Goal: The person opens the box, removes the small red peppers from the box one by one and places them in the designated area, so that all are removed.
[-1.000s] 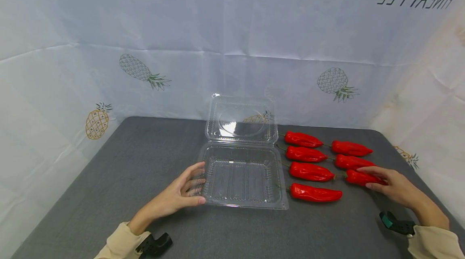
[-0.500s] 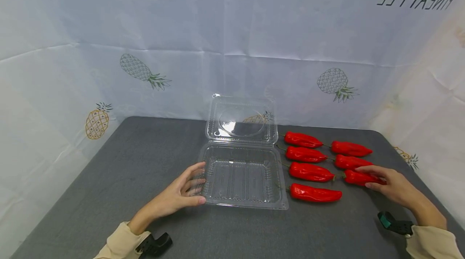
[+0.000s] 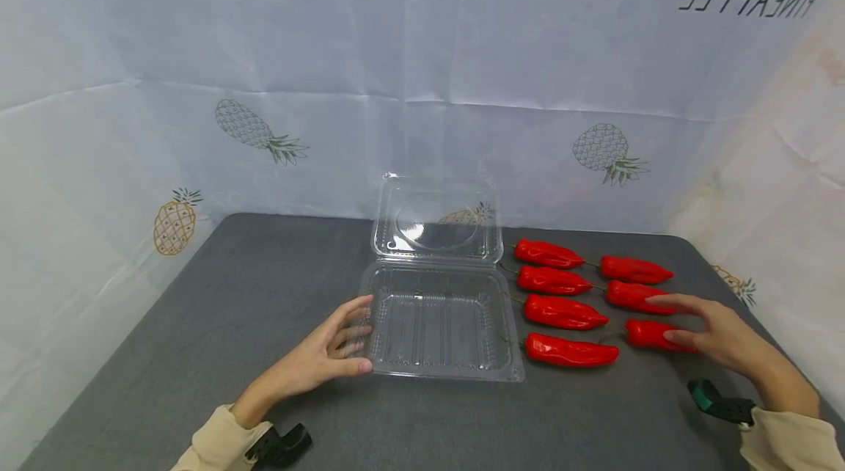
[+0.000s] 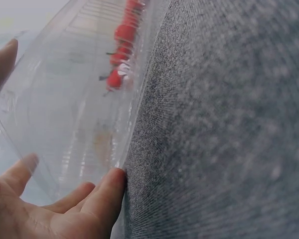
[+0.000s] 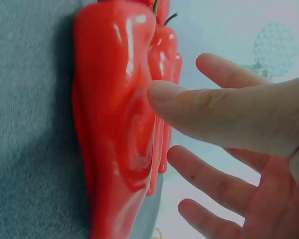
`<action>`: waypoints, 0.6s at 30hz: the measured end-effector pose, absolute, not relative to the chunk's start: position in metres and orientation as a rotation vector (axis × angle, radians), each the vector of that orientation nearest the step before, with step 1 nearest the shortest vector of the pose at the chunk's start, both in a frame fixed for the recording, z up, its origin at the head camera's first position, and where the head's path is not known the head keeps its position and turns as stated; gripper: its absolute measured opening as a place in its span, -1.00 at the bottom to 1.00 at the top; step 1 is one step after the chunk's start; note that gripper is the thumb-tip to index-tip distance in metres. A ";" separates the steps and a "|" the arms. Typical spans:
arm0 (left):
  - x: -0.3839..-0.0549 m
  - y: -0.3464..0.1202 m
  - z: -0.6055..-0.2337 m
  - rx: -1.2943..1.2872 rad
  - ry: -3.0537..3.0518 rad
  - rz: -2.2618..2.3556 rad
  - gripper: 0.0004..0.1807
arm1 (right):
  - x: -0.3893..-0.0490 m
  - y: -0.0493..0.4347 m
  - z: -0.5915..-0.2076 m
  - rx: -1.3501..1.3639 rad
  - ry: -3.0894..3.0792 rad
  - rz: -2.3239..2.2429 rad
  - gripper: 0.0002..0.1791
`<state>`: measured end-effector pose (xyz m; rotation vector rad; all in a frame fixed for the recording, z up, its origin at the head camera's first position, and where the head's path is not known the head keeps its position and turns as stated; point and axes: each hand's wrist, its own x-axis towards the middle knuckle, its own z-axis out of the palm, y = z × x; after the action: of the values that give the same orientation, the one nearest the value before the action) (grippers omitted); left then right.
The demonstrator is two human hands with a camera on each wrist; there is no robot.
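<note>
A clear plastic clamshell box [image 3: 432,324] lies unfolded on the dark table, its lid [image 3: 439,229] leaning back at the rear. My left hand [image 3: 320,357] rests against the box's left side with fingers spread; in the left wrist view, fingertips [image 4: 114,181] touch the clear wall. To the right of the box lie red peppers in two columns. Over the nearest pepper of the right column [image 3: 645,334] hovers my right hand [image 3: 722,335], its thumb and fingers apart. In the right wrist view the thumb [image 5: 169,94] overlaps this pepper's edge [image 5: 114,109]; whether it touches cannot be told.
Several more peppers lie close by: a left column running from a rear pepper [image 3: 548,253] to a front one [image 3: 571,351], and two behind my right hand, one at the back [image 3: 634,269]. A pineapple-print cloth [image 3: 330,126] hangs behind the table [image 3: 297,265].
The nearest right-column pepper has shifted slightly toward me, leaving a wider gap to the one behind. My right fingers have spread off it. My left hand has stayed in place.
</note>
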<state>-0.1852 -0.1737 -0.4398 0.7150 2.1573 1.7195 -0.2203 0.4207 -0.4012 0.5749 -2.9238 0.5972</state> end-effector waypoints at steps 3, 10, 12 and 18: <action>-0.185 -0.174 -0.440 0.715 2.158 1.720 0.00 | -0.220 0.418 -0.399 0.598 -2.920 0.587 -0.49; -0.185 -0.174 -0.439 0.717 2.174 1.726 -0.02 | -0.217 0.418 -0.395 0.593 -2.922 0.613 -0.48; -0.185 -0.174 -0.439 0.724 2.193 1.716 -0.05 | -0.217 0.413 -0.395 0.584 -2.909 0.597 -0.49; -0.185 -0.176 -0.433 0.716 2.343 1.677 -0.24 | -0.220 0.383 -0.391 0.459 -2.948 0.607 -0.46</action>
<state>-0.1851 -0.1763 -0.4332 0.7158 2.3432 1.6774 -0.2195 0.3828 -0.3908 0.4589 -2.9481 0.6071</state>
